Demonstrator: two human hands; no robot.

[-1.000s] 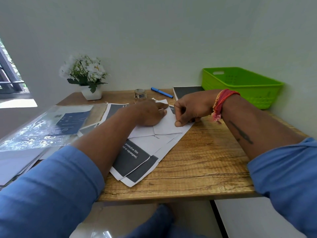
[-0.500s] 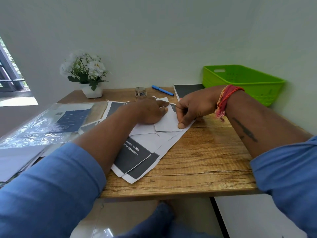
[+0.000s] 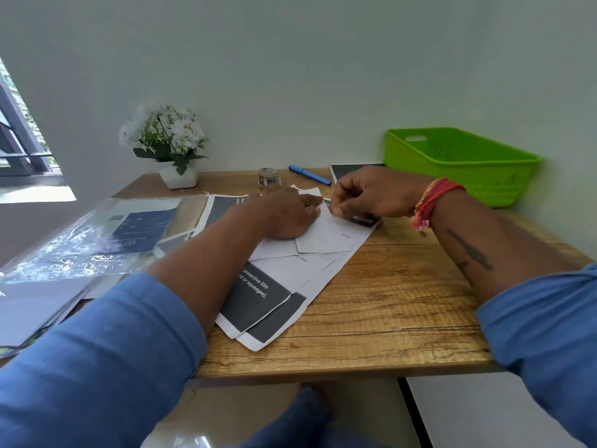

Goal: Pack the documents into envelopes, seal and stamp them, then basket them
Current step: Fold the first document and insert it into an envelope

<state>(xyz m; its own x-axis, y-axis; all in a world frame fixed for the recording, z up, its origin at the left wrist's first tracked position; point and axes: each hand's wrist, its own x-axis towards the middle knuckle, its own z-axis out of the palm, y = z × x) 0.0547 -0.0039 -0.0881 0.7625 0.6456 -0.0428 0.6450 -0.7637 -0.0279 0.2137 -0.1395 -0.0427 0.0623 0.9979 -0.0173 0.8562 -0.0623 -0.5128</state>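
The left hand [image 3: 286,216] lies palm down, fingers extended, pressing the white envelope [image 3: 323,236] flat against the loose documents [image 3: 265,302] spread beneath it on the wooden table [image 3: 387,312]. The right hand [image 3: 371,197], fingers curled, pinches the envelope's upper edge just beside the left fingertips; what exactly lies between its fingertips cannot be made out. A red thread band [image 3: 431,202] circles the right wrist. Beyond the right hand stands the green basket [image 3: 458,163]. Beyond the left hand are a small ink pot [image 3: 268,177] and a blue pen [image 3: 309,174]; farther to its left, a potted white flower [image 3: 168,143] and plastic-sleeved papers [image 3: 97,234].
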